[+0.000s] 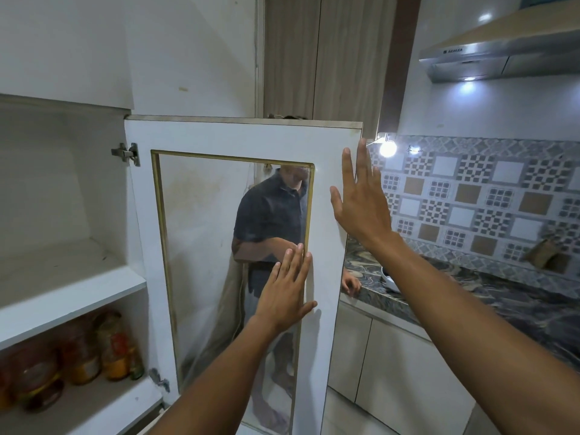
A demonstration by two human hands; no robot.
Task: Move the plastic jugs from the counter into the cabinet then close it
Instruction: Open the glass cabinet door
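Note:
The white cabinet door with a gold-trimmed glass pane stands wide open, hinged at the left. My left hand lies flat against the door's right frame, fingers spread. Higher up, my right hand is open by the door's outer edge, fingers pointing upward; whether it touches the edge is unclear. Several plastic jugs with amber contents and orange labels stand on the cabinet's lower shelf at the bottom left. The upper shelf holds nothing.
Through the glass a person in a dark shirt stands behind the door, one hand on the dark marble counter. A white bowl sits on that counter. A patterned tile backsplash and a steel range hood are at the right.

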